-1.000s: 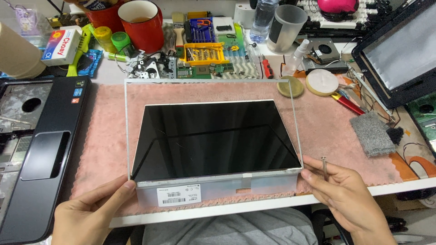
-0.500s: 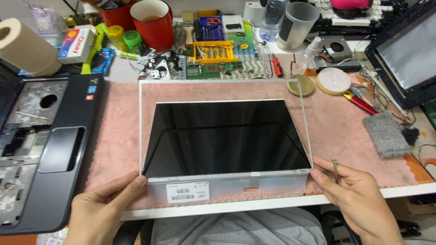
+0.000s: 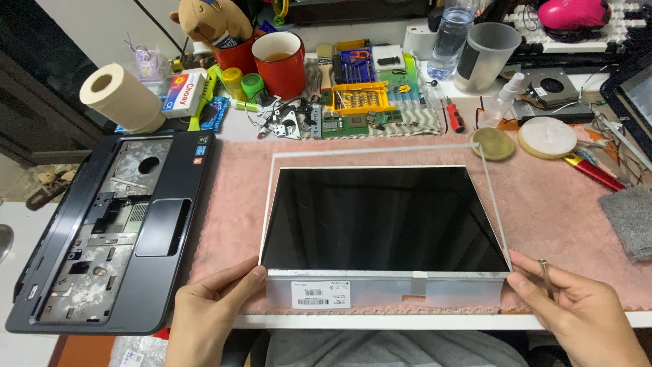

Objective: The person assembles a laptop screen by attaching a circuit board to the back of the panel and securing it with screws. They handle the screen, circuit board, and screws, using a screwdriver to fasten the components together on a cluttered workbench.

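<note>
my left hand grips the near left corner of the screen panel; my right hand pinches the near right corner, a small screwdriver tucked in its fingers. the panel lies on the pink mat, laptop base to its left.
</note>
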